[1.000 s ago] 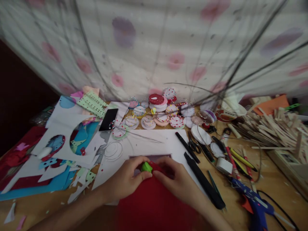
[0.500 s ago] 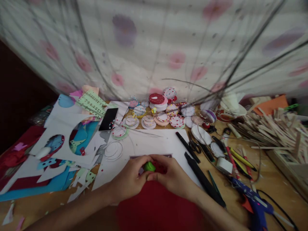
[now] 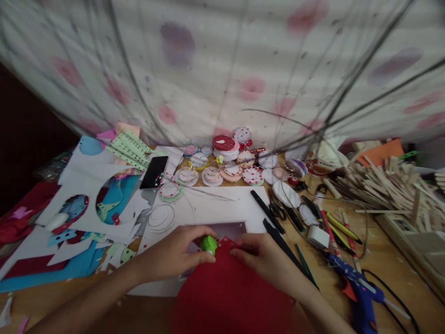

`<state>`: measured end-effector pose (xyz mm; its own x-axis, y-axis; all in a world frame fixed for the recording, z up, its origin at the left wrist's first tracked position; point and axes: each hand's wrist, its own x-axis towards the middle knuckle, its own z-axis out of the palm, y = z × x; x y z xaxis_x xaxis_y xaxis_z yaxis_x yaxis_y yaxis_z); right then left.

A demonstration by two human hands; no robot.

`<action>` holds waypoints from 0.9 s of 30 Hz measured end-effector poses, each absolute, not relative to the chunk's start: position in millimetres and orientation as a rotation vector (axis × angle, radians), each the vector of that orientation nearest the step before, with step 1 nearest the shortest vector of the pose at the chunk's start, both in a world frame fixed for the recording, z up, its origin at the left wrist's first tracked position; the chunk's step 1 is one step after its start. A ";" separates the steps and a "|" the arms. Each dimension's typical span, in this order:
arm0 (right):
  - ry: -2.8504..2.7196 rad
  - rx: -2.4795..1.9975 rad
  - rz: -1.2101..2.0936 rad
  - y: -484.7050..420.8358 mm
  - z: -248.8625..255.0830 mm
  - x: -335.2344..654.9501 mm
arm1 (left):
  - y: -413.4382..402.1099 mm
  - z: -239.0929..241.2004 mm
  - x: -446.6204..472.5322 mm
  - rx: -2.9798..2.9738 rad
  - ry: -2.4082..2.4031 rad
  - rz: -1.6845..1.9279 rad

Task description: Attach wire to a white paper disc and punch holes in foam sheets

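My left hand (image 3: pixel 184 253) is closed around a small bright green craft punch (image 3: pixel 209 244) with a pale underside. Between the thumb and fingers of my right hand (image 3: pixel 259 257) is the edge of a red sheet (image 3: pixel 229 278), which has small holes or dots near its upper tip. This sheet spreads down toward the bottom of the view. The punch is just left of the sheet's tip; whether they touch I cannot tell. Beneath both hands lies a greyish rectangular tray or plate (image 3: pixel 231 227), partly covered, on a large white sheet (image 3: pixel 222 204).
Paper scraps (image 3: pixel 83 185) and a phone (image 3: pixel 155 172) lie to the left. Several decorated paper discs (image 3: pixel 212 175) line the back. On the right are black scissors (image 3: pixel 277 208), a blue glue gun (image 3: pixel 358 283), pliers (image 3: pixel 342 232) and a pile of wooden sticks (image 3: pixel 385 185).
My hands have moved apart. The green punch has shifted slightly left with my left hand, and the red sheet's dotted tip now shows, pinched by my right hand.
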<state>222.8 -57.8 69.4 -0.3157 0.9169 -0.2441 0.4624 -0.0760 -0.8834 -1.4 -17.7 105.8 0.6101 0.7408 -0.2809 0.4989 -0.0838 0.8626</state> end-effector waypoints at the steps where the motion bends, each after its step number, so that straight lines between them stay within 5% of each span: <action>1: -1.749 -1.485 1.383 -58.3 71.2 222.9 | -17.2 104.6 -3.2 1.703 1.015 0.291; 12: -1.600 -1.443 1.526 -55.1 85.4 219.5 | -13.5 94.8 -9.9 1.252 0.997 0.358; 27: -1.767 -1.467 1.269 -55.8 79.9 212.3 | -23.7 98.6 -4.1 1.725 1.061 0.316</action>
